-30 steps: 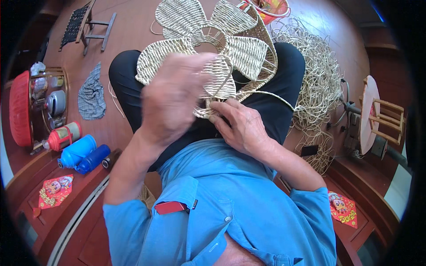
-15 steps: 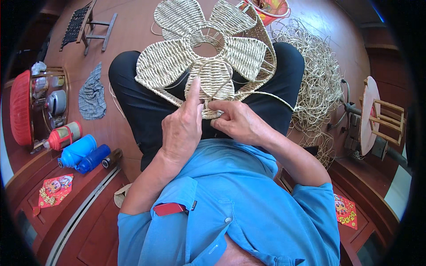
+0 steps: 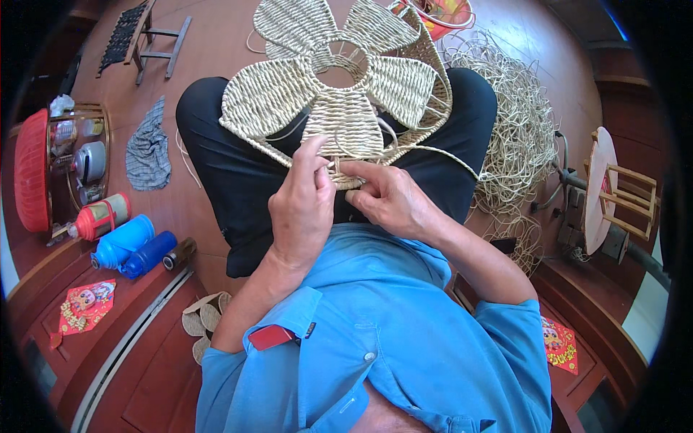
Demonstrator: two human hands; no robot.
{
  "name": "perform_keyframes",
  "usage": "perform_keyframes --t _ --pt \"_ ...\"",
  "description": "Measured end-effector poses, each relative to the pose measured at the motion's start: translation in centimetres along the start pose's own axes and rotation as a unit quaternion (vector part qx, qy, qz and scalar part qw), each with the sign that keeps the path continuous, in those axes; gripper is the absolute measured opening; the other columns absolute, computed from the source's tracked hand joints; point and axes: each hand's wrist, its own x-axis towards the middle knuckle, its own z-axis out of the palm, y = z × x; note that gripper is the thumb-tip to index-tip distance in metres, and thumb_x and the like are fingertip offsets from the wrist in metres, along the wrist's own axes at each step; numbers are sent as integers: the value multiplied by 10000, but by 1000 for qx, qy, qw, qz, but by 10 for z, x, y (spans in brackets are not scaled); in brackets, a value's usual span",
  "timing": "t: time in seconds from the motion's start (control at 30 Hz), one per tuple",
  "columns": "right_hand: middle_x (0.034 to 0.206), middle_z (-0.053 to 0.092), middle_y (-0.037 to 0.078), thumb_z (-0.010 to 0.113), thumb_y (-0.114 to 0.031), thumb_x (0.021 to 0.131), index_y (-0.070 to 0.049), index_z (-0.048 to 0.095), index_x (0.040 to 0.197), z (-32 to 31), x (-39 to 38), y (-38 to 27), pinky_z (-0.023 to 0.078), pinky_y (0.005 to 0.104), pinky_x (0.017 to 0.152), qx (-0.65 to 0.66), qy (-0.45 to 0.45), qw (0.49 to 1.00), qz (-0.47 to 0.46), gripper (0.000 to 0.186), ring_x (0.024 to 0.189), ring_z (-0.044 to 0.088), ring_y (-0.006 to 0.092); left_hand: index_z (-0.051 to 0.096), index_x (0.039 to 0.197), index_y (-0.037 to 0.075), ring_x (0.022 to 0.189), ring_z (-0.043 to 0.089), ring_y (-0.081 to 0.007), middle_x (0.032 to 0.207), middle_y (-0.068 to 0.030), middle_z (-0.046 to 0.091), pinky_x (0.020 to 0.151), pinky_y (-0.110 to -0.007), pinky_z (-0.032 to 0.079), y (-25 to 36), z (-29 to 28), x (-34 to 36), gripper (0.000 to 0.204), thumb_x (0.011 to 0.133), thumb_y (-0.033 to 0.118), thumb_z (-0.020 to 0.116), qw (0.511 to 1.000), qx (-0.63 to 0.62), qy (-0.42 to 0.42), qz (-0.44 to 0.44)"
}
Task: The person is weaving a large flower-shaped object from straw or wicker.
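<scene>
A flower-shaped basket (image 3: 271, 97), woven from pale twisted straw cord, lies across my lap. It has broad petals round a central hole, and a woven side wall shows at its right. My left hand (image 3: 303, 206) grips the near rim below the bottom petal, its index finger bent up against the weave. Just to the right, my right hand (image 3: 395, 198) pinches the same rim between thumb and curled index finger. A loose straw cord (image 3: 451, 155) leaves the work there and runs off to the right. The fingertips partly hide the spot being worked.
A tangled heap of straw cord (image 3: 516, 123) lies on the floor at right. A small wooden stool (image 3: 148, 47) stands far left, near a grey cloth (image 3: 149, 148). Thermos flasks (image 3: 124, 242) and a rack (image 3: 79, 108) are at left. A round-topped wooden stool (image 3: 600, 191) lies on its side at right.
My left index finger has bent down from its upright pose. The cord loop over the bottom petal has shrunk and shifted right, toward my right hand. Both hands stay at the rim.
</scene>
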Motion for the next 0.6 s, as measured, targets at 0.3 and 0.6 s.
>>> perform_keyframes --t 0.3,0.6 --pt "709 681 178 677 -123 967 44 622 1496 7 -6 -2 530 439 660 -57 46 997 -2 557 612 673 263 578 1377 25 523 377 14 931 4 631 400 -172 281 0 -40 10 315 1080 98 655 707 -606 -110 -348" --pt "792 734 200 720 -137 1010 -9 637 1399 22 -14 1 599 491 668 -186 168 959 -131 418 760 752 406 647 1316 88 557 420 -4 764 48 546 461 -177 327 -73 -90 3 237 1117 216 660 747 -522 -2 -412"
